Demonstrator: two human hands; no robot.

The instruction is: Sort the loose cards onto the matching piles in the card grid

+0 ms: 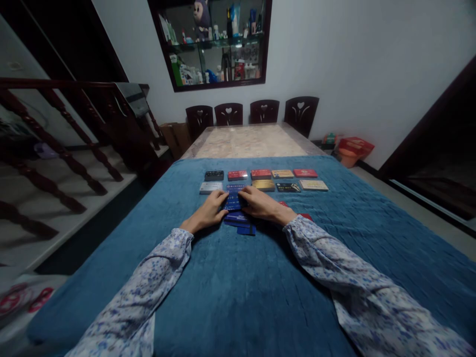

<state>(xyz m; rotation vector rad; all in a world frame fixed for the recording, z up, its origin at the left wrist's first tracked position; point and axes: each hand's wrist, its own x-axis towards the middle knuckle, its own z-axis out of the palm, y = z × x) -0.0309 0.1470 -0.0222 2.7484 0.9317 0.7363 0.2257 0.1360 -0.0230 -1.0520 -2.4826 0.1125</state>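
Note:
Between my two hands are blue plastic cards [233, 200], which look like bank cards. My left hand [212, 208] grips their left edge, thumb toward me. From the right, my right hand [258, 202] holds the opposite edge with bent fingers. Just below lie more loose blue cards [238, 218], fanned out on the blue cloth. Another blue stack [235, 188] shows right behind the held cards; whether they touch I cannot tell. Red cards [305, 217] peek out from behind my right wrist, mostly hidden.
Two rows of card stacks lie beyond my hands, among them a black stack [214, 175], a silver one [211, 187] and a gold one [263, 185]. A blue cloth [238, 287] covers the near table. Several dark chairs [265, 112] stand at the far end.

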